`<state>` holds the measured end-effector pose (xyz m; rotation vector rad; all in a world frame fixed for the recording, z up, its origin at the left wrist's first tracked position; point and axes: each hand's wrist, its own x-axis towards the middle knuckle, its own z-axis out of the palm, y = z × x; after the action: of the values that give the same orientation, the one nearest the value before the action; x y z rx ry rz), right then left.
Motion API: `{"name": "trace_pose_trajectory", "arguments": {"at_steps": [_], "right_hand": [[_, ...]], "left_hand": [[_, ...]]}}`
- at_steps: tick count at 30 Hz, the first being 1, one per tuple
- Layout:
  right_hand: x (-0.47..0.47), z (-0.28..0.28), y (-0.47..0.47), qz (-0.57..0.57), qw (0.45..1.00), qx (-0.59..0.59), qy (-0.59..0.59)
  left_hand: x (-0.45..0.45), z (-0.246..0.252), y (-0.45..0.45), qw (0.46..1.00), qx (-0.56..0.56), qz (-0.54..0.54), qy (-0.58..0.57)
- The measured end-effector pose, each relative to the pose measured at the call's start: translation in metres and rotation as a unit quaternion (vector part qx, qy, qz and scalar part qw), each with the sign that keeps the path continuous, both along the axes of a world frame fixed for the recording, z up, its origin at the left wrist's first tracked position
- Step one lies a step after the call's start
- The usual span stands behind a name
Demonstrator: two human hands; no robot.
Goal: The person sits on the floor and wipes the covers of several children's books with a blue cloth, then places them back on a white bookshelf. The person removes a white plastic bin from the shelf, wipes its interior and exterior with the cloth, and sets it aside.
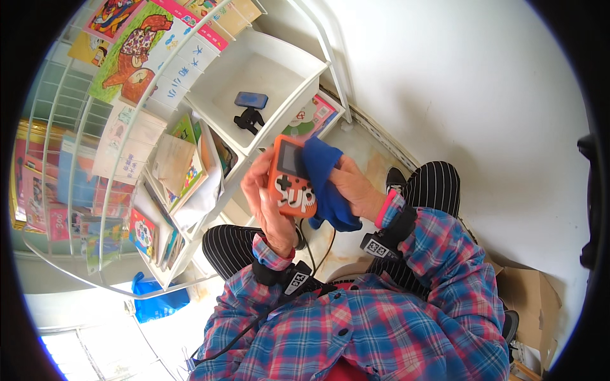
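Observation:
An orange handheld game console [291,188] with a dark screen, a black direction pad and white lettering on its face is held up in front of me. My left hand [268,205] grips it along its left side and lower edge. In my right hand [360,188] is a blue cloth [326,190], bunched and hanging down. The cloth lies against the console's right side and covers part of that edge. Beyond the console, a white plastic bin [267,62] holds a small blue box-like object [251,100] and a black clip-like object [249,120].
A white wire rack [106,190] with picture books [138,57] stands at the left. More books fill a lower bin [178,176]. A white wall [472,105] rises on the right. A blue bag [159,297] lies lower left, and a cardboard box [526,300] sits lower right.

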<state>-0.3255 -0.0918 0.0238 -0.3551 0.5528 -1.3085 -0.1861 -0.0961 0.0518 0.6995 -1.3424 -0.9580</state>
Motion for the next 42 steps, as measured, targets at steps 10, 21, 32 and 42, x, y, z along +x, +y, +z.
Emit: {"name": "trace_pose_trajectory", "arguments": {"at_steps": [10,21,32,42], "right_hand": [[0.006,-0.049,0.0,-0.079,0.952,-0.016,0.296],[-0.019,-0.058,-0.01,-0.174,0.941,0.093,0.274],[-0.007,-0.049,0.014,0.133,0.896,-0.056,0.42],[-0.03,0.0,0.037,0.223,0.953,-0.179,0.102]], "left_hand": [[0.015,-0.02,0.004,0.928,0.335,-0.098,-0.127],[0.011,-0.043,0.002,0.925,0.375,-0.058,0.023],[0.013,-0.1,-0.028,0.934,0.357,-0.006,-0.018],[0.025,-0.166,-0.096,0.864,0.503,-0.013,0.01]]}}
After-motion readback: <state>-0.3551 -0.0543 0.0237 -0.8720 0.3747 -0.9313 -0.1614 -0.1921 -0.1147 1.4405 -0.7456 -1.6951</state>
